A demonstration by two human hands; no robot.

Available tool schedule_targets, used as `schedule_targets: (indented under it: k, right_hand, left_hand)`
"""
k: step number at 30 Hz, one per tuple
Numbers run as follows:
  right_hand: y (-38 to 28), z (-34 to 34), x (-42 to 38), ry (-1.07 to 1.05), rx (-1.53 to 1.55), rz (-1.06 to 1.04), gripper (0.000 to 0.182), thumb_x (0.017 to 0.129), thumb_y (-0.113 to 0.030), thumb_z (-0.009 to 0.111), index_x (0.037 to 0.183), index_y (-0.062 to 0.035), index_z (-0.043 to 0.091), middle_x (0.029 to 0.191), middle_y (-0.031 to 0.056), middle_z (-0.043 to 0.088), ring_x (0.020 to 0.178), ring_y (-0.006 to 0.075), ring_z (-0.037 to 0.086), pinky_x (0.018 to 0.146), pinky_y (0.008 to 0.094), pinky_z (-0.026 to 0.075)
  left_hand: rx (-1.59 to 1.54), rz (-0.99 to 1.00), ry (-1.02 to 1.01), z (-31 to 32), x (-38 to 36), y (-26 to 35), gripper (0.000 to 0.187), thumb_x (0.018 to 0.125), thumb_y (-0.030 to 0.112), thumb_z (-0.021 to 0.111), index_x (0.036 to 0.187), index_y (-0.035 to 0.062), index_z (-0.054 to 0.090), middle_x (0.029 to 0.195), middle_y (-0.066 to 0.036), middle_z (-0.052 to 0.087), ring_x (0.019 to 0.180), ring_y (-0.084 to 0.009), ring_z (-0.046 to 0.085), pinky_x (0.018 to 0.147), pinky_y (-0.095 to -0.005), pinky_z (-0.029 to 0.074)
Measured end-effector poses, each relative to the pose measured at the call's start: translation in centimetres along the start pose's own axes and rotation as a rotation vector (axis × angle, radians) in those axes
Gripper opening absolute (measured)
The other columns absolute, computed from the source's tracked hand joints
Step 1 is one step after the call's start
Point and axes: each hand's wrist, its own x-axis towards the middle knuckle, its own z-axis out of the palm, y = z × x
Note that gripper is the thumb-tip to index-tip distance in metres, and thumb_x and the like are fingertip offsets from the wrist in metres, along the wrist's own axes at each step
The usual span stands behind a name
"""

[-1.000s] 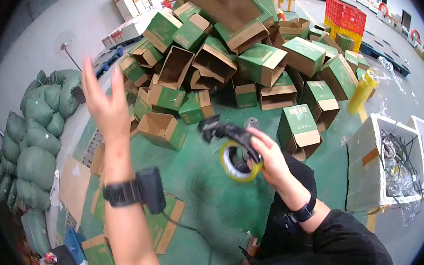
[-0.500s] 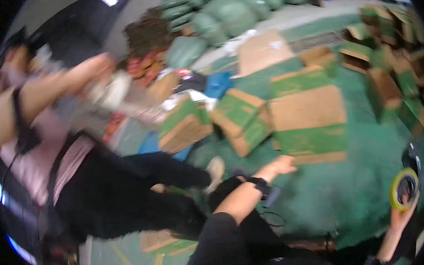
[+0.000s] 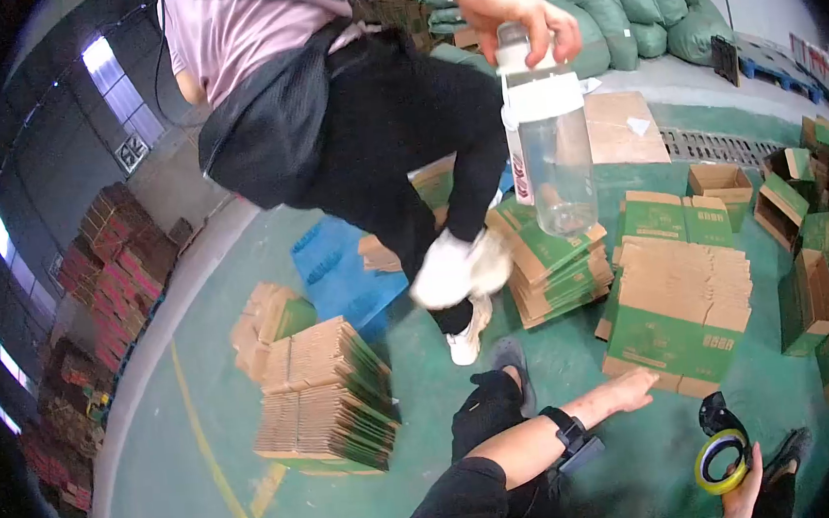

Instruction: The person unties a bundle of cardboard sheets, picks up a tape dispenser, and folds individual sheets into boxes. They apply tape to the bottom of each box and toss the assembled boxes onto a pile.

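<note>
My left hand (image 3: 631,390) reaches out at the near edge of a stack of flattened green and brown cardboard boxes (image 3: 677,321), its fingers extended and nothing visible in them. A black band with a device circles that wrist. At lower right my right hand (image 3: 745,494) grips a tape dispenser (image 3: 721,414) with a yellow-rimmed roll of tape (image 3: 712,481); the fingers wrap round its outer side. The dispenser is held over the green floor, to the right of my left hand.
A co-worker (image 3: 355,118) strides past in front, carrying a clear bottle (image 3: 563,164). More flattened boxes (image 3: 557,272) lie beside my stack, with another bundle (image 3: 324,402) at left. Opened boxes (image 3: 807,296) pile up on the right. Green sacks (image 3: 610,24) line the back.
My view has swung left. The co-worker has moved from the left to the middle, and the bottle is now clearly visible. My right hand still holds the tape dispenser.
</note>
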Motion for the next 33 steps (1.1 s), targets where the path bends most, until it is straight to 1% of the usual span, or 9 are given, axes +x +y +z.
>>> schedule_targets:
  k: [4,5,15,18,21,23,25,30,33]
  right_hand:
    - [1.3,1.7,1.6,0.273,0.113,-0.014,0.016,0.082,-0.028,0.055,0.084,-0.0117,0.056,0.074,-0.0018,0.056,0.058,0.0082,0.049,0.053,0.0236,0.04]
    - [1.1,1.1,1.6,0.271,0.13,-0.008,0.017,0.082,-0.028,0.056,0.085,-0.0112,0.056,0.076,-0.0015,0.057,0.057,0.0093,0.049,0.052,0.024,0.04]
    - [0.2,0.6,-0.9,0.323,0.182,-0.001,0.018,0.082,-0.027,0.056,0.09,-0.0106,0.055,0.074,-0.0002,0.056,0.055,0.0138,0.049,0.047,0.0276,0.042]
    - [-0.7,0.7,-2.4,0.362,0.275,-0.177,0.024,0.083,-0.034,0.053,0.091,-0.0108,0.055,0.073,-0.0002,0.055,0.05,0.0119,0.047,0.042,0.0234,0.037]
    - [-0.9,-1.9,-3.2,0.2,0.409,-0.357,0.042,0.084,-0.047,0.045,0.096,-0.0086,0.056,0.077,-0.0014,0.054,0.046,0.008,0.039,0.043,0.0191,0.03]
    - [-2.1,-0.3,-3.7,0.14,0.543,-0.438,0.053,0.083,-0.054,0.042,0.105,-0.0068,0.054,0.078,-0.0017,0.051,0.05,0.0078,0.035,0.049,0.019,0.029]
    - [-2.0,-0.8,-3.0,-0.093,0.602,-0.356,0.061,0.079,-0.058,0.045,0.108,-0.0045,0.052,0.079,0.0006,0.048,0.058,0.0084,0.033,0.055,0.0193,0.029]
    - [-0.2,-1.0,-2.2,-0.048,0.462,-0.15,0.043,0.073,-0.037,0.062,0.097,-0.003,0.053,0.08,0.0037,0.049,0.071,0.0179,0.045,0.063,0.0303,0.037]
    - [-2.1,0.7,-2.7,-0.037,0.279,-0.348,0.045,0.068,-0.035,0.066,0.098,-0.0048,0.05,0.08,0.0059,0.052,0.077,0.0219,0.052,0.07,0.0325,0.041]
  left_hand:
    - [0.011,-0.011,-0.169,0.1,0.0,2.1,0.048,0.072,0.017,0.057,0.115,0.0003,0.045,0.114,-0.022,0.048,0.108,-0.0351,0.044,0.092,-0.0395,0.037]
    - [0.004,0.089,0.022,3.6,0.9,-0.4,0.032,0.069,0.016,0.058,0.097,0.0029,0.053,0.096,-0.019,0.054,0.093,-0.0356,0.051,0.079,-0.0431,0.042]
    - [0.129,-0.039,-0.207,2.7,0.1,-2.2,0.047,0.075,0.02,0.056,0.116,0.0009,0.046,0.113,-0.02,0.05,0.107,-0.035,0.045,0.09,-0.0393,0.038]
    - [0.093,-0.066,-0.237,2.3,2.6,-4.9,0.05,0.074,0.022,0.058,0.117,-0.0005,0.045,0.114,-0.022,0.048,0.11,-0.0347,0.043,0.095,-0.0379,0.035]
    - [0.177,-0.132,0.107,0.5,7.4,-5.5,0.052,0.073,0.019,0.059,0.117,-0.0027,0.043,0.122,-0.024,0.04,0.112,-0.0365,0.04,0.096,-0.0367,0.033]
    - [0.296,-0.192,0.288,0.0,11.6,-5.2,0.061,0.074,0.021,0.058,0.127,0.0014,0.033,0.135,-0.016,0.026,0.121,-0.034,0.029,0.096,-0.0493,0.03]
    - [0.414,-0.113,0.427,-0.1,15.4,-4.8,0.071,0.074,0.018,0.06,0.133,0.004,0.022,0.14,-0.013,0.016,0.126,-0.0349,0.02,0.1,-0.0493,0.024]
    - [0.48,-0.155,0.499,2.5,19.1,-5.0,0.083,0.07,0.016,0.064,0.135,0.0045,0.012,0.142,-0.01,0.011,0.13,-0.031,0.011,0.1,-0.0528,0.019]
    - [0.543,-0.12,0.585,3.7,15.7,-3.9,0.081,0.069,0.015,0.065,0.133,0.0052,0.016,0.135,-0.011,0.023,0.127,-0.0302,0.018,0.099,-0.0521,0.021]
